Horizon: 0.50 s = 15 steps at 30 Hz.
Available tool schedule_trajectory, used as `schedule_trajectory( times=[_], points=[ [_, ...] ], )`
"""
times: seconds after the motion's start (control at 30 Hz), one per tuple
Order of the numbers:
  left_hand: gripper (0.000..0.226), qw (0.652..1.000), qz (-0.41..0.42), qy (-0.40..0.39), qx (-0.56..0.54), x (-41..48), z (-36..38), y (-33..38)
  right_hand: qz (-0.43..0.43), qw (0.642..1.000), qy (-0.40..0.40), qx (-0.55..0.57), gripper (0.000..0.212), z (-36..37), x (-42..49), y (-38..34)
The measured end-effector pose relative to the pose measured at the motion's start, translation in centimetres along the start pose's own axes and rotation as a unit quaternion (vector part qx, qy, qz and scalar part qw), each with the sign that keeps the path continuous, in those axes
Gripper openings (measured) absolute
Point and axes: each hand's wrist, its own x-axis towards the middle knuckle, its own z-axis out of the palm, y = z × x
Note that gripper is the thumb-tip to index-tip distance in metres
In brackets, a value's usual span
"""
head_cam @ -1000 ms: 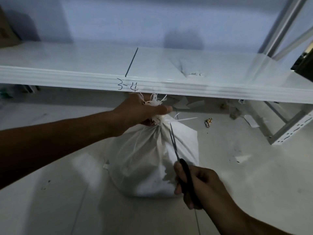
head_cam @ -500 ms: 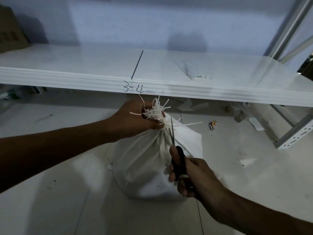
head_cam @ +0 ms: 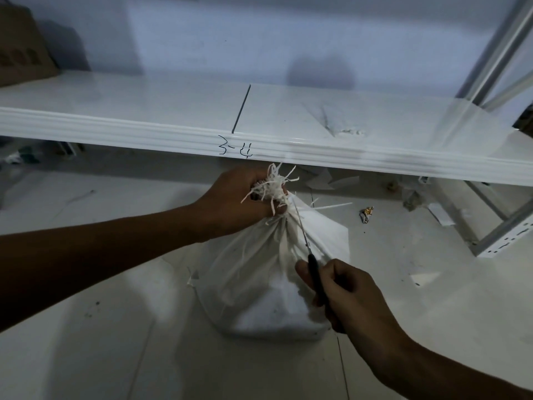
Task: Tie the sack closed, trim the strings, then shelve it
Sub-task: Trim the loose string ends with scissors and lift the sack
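A white woven sack [head_cam: 259, 278] stands on the pale floor in front of a shelf. My left hand [head_cam: 236, 200] grips its gathered neck, and a tuft of frayed white strings [head_cam: 274, 183] sticks up out of my fist. One loose string [head_cam: 331, 205] juts out to the right of the neck. My right hand [head_cam: 343, 293] holds black-handled scissors [head_cam: 313, 267]. Their thin blades point up along the sack's folds to just below my left fingers. I cannot tell whether the blades are apart.
The white metal shelf [head_cam: 173, 111], marked "3-4" on its front lip, runs across just above the sack. A cardboard box [head_cam: 23, 47] sits at its far left. Grey shelf uprights [head_cam: 501, 44] stand on the right. Paper scraps and a small wrapper [head_cam: 366, 213] litter the floor.
My right hand has brought the scissors up and closer to the sack's neck. The string tuft now sticks further out of my left fist.
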Motion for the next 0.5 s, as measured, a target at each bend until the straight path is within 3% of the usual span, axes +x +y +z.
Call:
schedule_trajectory(
  times=[0.13, 0.37, 0.5],
  points=[
    [0.018, 0.999, -0.006, -0.002, -0.037, -0.1, 0.6, 0.2, 0.034, 0.999, -0.016, 0.011, 0.066, 0.6, 1.0, -0.3],
    [0.018, 0.998, -0.031, 0.014, -0.059, -0.1, 1.2, 0.2, 0.1, 0.982, -0.076, 0.143, 0.061, 1.1, 2.1, -0.2],
    [0.018, 0.996, -0.035, 0.014, -0.077, -0.2, 1.3, 0.3, 0.1, 0.982, -0.077, 0.139, 0.051, 1.0, 2.4, -0.3]
  ],
)
